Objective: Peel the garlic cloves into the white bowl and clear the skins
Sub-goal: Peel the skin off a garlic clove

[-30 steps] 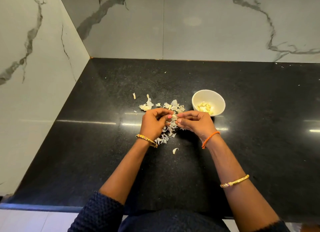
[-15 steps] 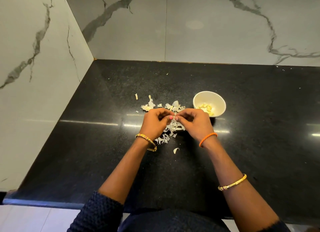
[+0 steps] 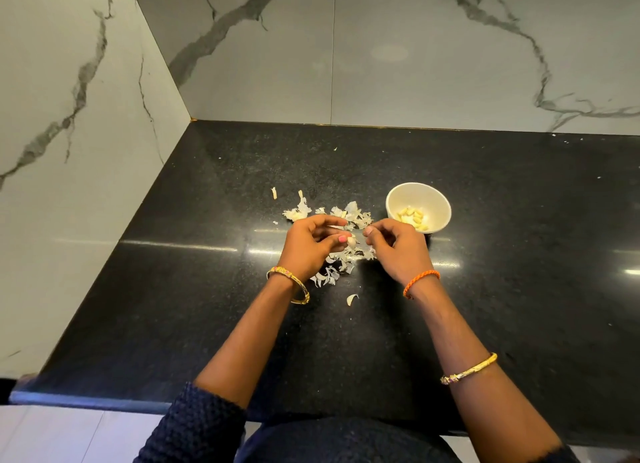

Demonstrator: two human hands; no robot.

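Pale garlic clove (image 3: pixel 351 243) pinched in left hand (image 3: pixel 309 246), right hand (image 3: pixel 398 246) just beside.

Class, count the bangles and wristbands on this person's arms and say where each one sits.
3: a gold bangle on the left wrist, an orange band on the right wrist, and a second gold bangle further up the right forearm. The sleeves may hide more.

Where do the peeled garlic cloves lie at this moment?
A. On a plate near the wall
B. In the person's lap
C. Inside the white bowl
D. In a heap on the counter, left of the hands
C: the yellowish peeled cloves sit inside the bowl, while only papery skins lie on the counter.
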